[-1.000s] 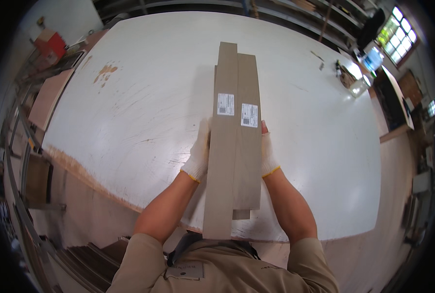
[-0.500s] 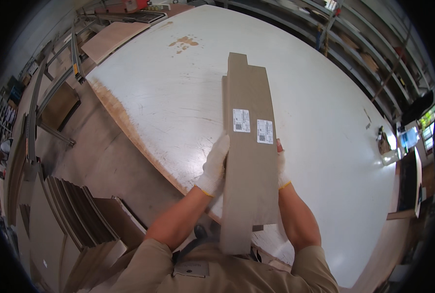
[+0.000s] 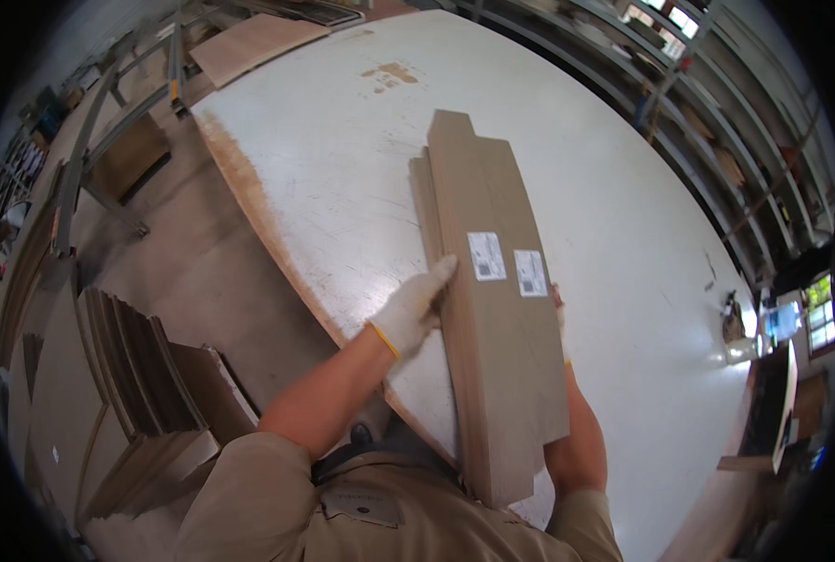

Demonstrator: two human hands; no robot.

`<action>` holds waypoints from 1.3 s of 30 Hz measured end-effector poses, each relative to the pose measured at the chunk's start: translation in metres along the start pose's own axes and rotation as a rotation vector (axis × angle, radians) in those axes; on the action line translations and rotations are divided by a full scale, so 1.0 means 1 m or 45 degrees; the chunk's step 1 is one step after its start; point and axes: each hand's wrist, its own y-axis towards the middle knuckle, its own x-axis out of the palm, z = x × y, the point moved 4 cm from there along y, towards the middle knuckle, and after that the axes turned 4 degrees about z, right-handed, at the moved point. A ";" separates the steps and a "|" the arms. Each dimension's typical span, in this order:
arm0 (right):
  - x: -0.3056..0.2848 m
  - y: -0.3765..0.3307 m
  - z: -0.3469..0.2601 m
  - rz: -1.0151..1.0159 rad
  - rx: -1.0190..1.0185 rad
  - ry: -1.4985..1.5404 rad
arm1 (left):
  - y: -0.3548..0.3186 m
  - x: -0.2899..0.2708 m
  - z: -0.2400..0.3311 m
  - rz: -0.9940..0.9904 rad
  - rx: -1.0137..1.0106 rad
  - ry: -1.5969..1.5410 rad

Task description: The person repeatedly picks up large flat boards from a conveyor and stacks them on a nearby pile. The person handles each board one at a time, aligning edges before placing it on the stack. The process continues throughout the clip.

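Head view, only the one angle here: big white counter (image 3: 624, 215) filling most of the frame, its worn near-left edge running diagonally from upper left down toward the torso, with bare concrete floor (image 3: 193, 281) opening up to the left of that edge. Plenty of open surface beyond and to the right of the load, just a rusty stain (image 3: 391, 72) far up near the top and some small clutter (image 3: 736, 328) way over by the right rim. Tighter on the floor side: stacks of flat cardboard sheets (image 3: 146, 375) leaning just left of the body, a metal frame (image 3: 127, 122) further up, shelving (image 3: 717, 103) along the far right. Stack of long flat cardboard pieces (image 3: 492, 300) held lengthwise away from the body, near end over the chest, far end out above the counter, two white labels (image 3: 506, 260) side by side on top. Left hand (image 3: 416, 307) in a white glove, fingers stretched flat along the stack's left edge, pressing against it rather than wrapped around. Right hand (image 3: 558, 309) almost fully hidden behind the right edge, only a sliver of glove peeking out, so can't tell how far closed it is, though pressed up against that side.
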 end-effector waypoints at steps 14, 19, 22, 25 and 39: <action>0.044 -0.064 -0.015 0.358 -0.031 -0.283 | -0.001 -0.017 -0.043 -0.096 0.389 -0.602; 0.112 -0.037 -0.008 0.231 0.037 -0.338 | -0.037 -0.043 0.002 -0.002 0.632 -0.603; 0.171 -0.013 0.015 0.074 0.131 -0.353 | -0.085 -0.068 0.043 0.238 0.794 -0.620; 0.230 0.013 0.045 -0.100 0.238 -0.349 | -0.156 -0.083 0.092 0.450 0.980 -0.665; 0.557 0.092 0.430 -1.056 1.367 -0.358 | -0.452 -0.288 0.132 1.121 1.855 -0.790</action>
